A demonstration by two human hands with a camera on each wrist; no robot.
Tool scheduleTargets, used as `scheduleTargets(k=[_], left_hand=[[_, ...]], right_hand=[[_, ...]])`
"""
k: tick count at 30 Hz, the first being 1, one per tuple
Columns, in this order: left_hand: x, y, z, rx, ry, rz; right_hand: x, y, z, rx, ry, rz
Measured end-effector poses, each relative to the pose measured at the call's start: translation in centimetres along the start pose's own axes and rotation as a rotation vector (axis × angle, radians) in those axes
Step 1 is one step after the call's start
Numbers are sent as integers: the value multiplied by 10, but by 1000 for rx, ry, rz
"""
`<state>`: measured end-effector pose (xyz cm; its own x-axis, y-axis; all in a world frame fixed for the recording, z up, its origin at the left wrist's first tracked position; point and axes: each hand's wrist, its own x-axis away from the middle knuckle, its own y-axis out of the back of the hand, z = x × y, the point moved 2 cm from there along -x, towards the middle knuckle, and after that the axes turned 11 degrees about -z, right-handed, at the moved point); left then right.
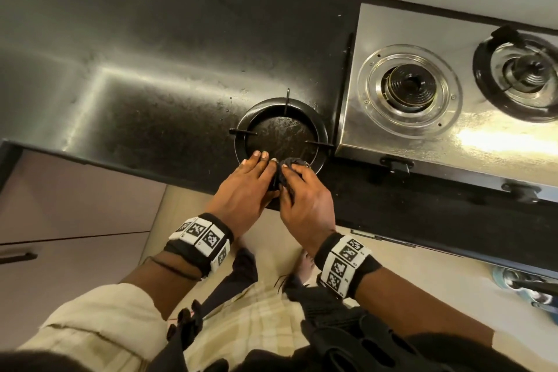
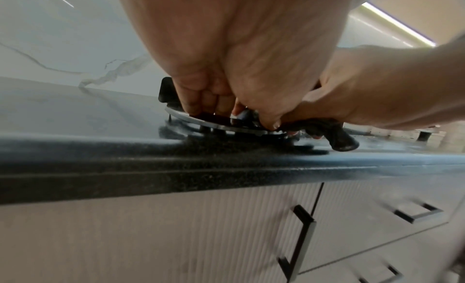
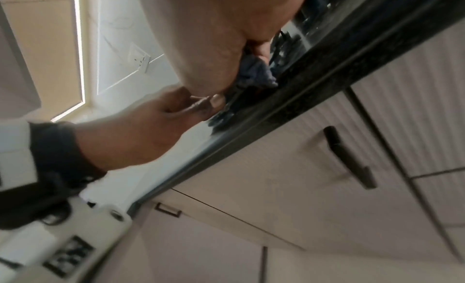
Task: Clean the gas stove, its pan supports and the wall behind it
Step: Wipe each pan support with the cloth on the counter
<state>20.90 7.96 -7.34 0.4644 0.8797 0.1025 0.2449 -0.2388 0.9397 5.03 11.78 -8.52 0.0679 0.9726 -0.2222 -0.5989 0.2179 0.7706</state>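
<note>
Left hand [image 1: 244,187] fingers flat on pan support [image 1: 280,136] rim on table [image 1: 136,69]; right hand [image 1: 305,199] clamped on dark cloth [image 1: 287,172].

Gas stove [image 1: 447,136]: 1. Burners [image 1: 409,86]: 2. Pan supports [image 1: 280,133]: 2, one off the stove on the countertop [image 1: 120,69]. Control knobs [image 1: 397,163]: 2. Cloth [image 1: 287,174]: 1. Hands [image 1: 244,187]: 2.
</note>
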Motion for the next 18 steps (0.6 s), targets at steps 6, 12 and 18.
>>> scheduleTargets(k=[6,12,18], left_hand=[[0,6,-5,1,17,-11],[-1,10,-7,21,35,-37],[4,18,-6,84,59,-69]], right_hand=[[-16,28,-41,334,394,65],[-13,40,-46,306,218,-85],[8,19,3,14,179,105]])
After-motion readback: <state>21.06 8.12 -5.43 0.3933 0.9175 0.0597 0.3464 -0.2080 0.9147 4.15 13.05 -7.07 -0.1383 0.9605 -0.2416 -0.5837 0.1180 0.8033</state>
